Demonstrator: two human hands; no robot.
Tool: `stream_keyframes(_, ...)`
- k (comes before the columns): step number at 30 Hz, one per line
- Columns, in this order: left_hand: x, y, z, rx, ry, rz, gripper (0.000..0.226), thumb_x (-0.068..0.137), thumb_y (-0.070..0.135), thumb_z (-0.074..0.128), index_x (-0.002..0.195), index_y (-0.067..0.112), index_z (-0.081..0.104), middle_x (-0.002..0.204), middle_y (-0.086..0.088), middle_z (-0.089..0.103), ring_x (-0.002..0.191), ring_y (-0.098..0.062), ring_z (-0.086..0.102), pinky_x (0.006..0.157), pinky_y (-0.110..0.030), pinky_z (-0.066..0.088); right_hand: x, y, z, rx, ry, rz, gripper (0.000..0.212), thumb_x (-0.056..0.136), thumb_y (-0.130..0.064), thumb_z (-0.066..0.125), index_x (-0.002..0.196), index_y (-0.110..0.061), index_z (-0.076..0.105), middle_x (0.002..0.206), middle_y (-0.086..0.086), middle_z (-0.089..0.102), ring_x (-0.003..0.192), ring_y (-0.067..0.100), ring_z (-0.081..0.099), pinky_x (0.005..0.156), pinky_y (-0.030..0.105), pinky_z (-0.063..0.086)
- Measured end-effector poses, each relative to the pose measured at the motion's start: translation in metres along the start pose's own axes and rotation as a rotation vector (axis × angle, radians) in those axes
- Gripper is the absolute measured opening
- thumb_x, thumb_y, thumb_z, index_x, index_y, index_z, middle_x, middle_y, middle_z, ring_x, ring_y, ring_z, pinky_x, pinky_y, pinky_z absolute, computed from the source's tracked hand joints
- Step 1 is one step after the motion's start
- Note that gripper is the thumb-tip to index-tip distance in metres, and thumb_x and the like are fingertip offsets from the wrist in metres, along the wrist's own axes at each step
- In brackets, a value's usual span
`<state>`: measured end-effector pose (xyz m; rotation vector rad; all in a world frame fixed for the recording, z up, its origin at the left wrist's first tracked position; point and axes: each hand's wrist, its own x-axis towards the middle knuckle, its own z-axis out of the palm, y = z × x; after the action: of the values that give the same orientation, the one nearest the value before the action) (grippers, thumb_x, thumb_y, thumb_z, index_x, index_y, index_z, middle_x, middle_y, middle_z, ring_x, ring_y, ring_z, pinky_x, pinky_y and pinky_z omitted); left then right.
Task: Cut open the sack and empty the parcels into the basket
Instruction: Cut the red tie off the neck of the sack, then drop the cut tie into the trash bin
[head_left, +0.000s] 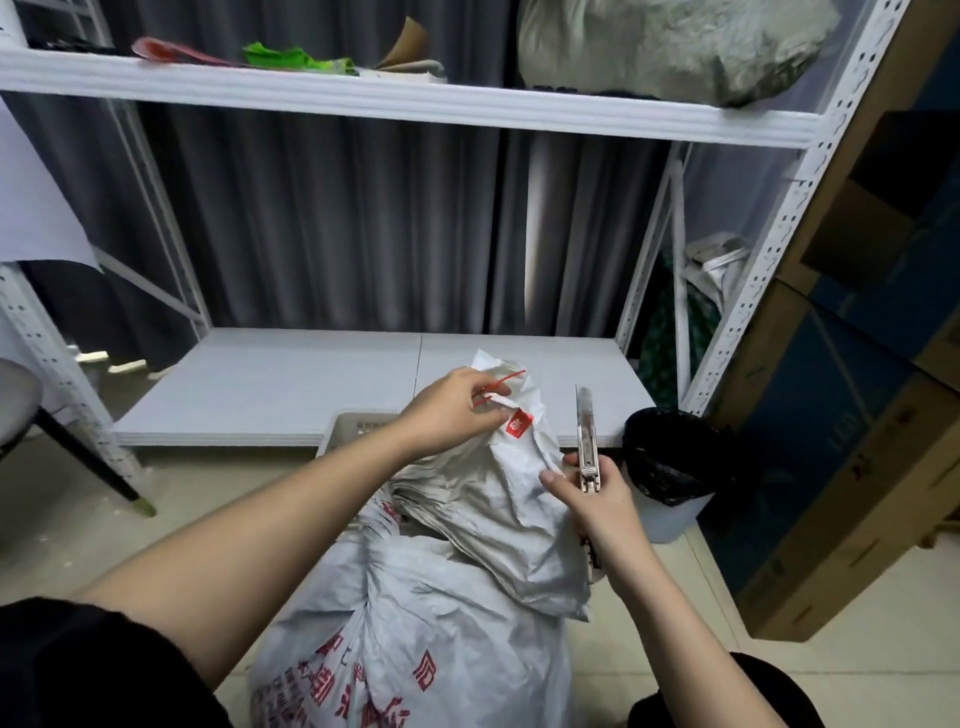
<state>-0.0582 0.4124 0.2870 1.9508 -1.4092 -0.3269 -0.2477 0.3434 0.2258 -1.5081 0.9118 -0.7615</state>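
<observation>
A big white sack with red writing stands on the floor at 6 o'clock, right in front of the person, and its bottom is cut off by the edge of the picture. Its neck is bunched up tight and pokes up toward 12 o'clock. The left hand pinches the neck near the top, where a thin red tie wraps round it. A small red tag sits just below the fingers. The tie is very thin, so I cannot tell if it is cut or not. The right hand is at 3 o'clock from the neck. Its fingers curl round a silver box knife, and the blade points straight up, near the sack's neck but not touching it. The back end of the knife is hidden under the palm. Behind the sack, at 12 o'clock, a pale basket peeks out. Only a bit of its rim and holes show, because the left arm and the sack cover the rest. The parcels are all hidden inside the sack. At 2 o'clock stands a bin with a black bag in it. A low white shelf lies behind the basket.
</observation>
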Motion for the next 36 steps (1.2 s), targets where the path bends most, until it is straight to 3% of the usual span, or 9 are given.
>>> stream_keyframes(4, -0.001, 0.004, 0.010, -0.334, 0.208, -0.051, 0.022, 0.085, 0.019, 0.065, 0.106, 0.027, 0.064, 0.118, 0.003, 0.057, 0.108, -0.008, 0.053, 0.094, -0.020, 0.037, 0.014, 0.007, 0.001, -0.033, 0.074, -0.023, 0.024, 0.079, -0.006, 0.071, 0.089, -0.018, 0.053, 0.071, -0.003, 0.054, 0.066, 0.012, 0.051, 0.063, 0.025, 0.040)
stream_keyframes(9, -0.006, 0.009, 0.014, -0.719, 0.131, -0.315, 0.015, 0.089, 0.006, 0.048, 0.094, 0.018, 0.055, 0.072, 0.003, 0.049, 0.047, -0.009, 0.035, 0.044, -0.019, 0.028, 0.031, 0.010, -0.004, -0.057, 0.192, 0.000, 0.021, 0.081, -0.007, 0.067, 0.095, -0.012, 0.051, 0.081, -0.004, 0.055, 0.079, 0.018, 0.054, 0.068, 0.029, 0.038)
stream_keyframes(12, -0.003, 0.012, 0.021, -1.002, 0.115, -0.476, 0.011, 0.094, 0.009, 0.042, 0.087, 0.015, 0.048, 0.062, -0.004, 0.053, 0.043, -0.012, 0.041, 0.044, -0.019, 0.032, 0.034, 0.007, -0.006, -0.078, 0.286, -0.018, 0.021, 0.083, -0.011, 0.065, 0.097, -0.014, 0.051, 0.086, -0.001, 0.058, 0.082, 0.018, 0.057, 0.073, 0.029, 0.039)
stream_keyframes(14, 0.000, 0.018, 0.027, -1.141, 0.097, -0.526, 0.016, 0.097, 0.009, 0.037, 0.082, 0.014, 0.041, 0.051, -0.007, 0.059, 0.040, -0.017, 0.054, 0.047, -0.020, 0.041, 0.031, -0.002, -0.005, -0.002, 0.275, -0.051, 0.018, 0.084, -0.005, 0.063, 0.093, -0.014, 0.049, 0.079, -0.002, 0.057, 0.063, 0.004, 0.058, 0.064, 0.022, 0.042)
stream_keyframes(18, 0.011, 0.032, 0.043, -1.160, 0.015, -0.550, 0.029, 0.099, 0.022, 0.033, 0.071, 0.018, 0.039, 0.065, -0.005, 0.072, 0.072, -0.021, 0.068, 0.065, -0.028, 0.049, 0.022, -0.021, 0.000, 0.097, -0.016, -0.035, 0.018, 0.086, -0.009, 0.064, 0.092, -0.013, 0.047, 0.062, -0.004, 0.060, 0.034, 0.005, 0.037, 0.035, 0.019, 0.029)
stream_keyframes(22, 0.032, 0.048, 0.061, -1.311, 0.086, -0.626, 0.042, 0.098, 0.034, 0.044, 0.059, 0.018, 0.038, 0.055, 0.003, 0.066, 0.059, -0.014, 0.065, 0.057, -0.027, 0.049, 0.022, -0.030, -0.004, 0.106, -0.175, -0.056, 0.022, 0.088, -0.018, 0.065, 0.099, -0.005, 0.050, 0.047, -0.009, 0.052, 0.036, 0.009, 0.031, 0.036, 0.021, 0.025)
stream_keyframes(27, 0.065, 0.067, 0.087, -1.384, 0.212, -0.684, 0.040, 0.095, 0.036, 0.050, 0.060, 0.019, 0.042, 0.047, 0.005, 0.058, 0.039, -0.006, 0.052, 0.054, -0.023, 0.038, 0.037, -0.030, -0.025, 0.092, -0.059, -0.107, 0.013, 0.085, -0.004, 0.065, 0.092, -0.010, 0.057, 0.059, -0.003, 0.050, 0.034, 0.002, 0.037, 0.036, 0.015, 0.031)
stream_keyframes(33, 0.110, 0.098, 0.134, -1.301, -0.072, -0.655, 0.024, 0.096, 0.028, 0.050, 0.078, 0.011, 0.053, 0.071, -0.004, 0.063, 0.047, -0.013, 0.060, 0.052, -0.023, 0.050, 0.091, -0.001, -0.074, 0.079, 0.183, -0.078, 0.009, 0.085, -0.010, 0.067, 0.077, -0.012, 0.064, 0.039, -0.010, 0.046, 0.033, 0.002, 0.036, 0.036, 0.016, 0.030)
stream_keyframes(36, 0.139, 0.101, 0.171, -1.191, -0.204, -0.634, 0.023, 0.097, 0.023, 0.044, 0.078, 0.014, 0.054, 0.059, 0.003, 0.069, 0.049, -0.005, 0.065, 0.061, -0.019, 0.050, 0.128, 0.021, -0.104, 0.076, 0.309, -0.061, 0.011, 0.084, -0.008, 0.068, 0.076, -0.016, 0.066, 0.054, -0.012, 0.057, 0.042, -0.003, 0.049, 0.046, 0.010, 0.037)
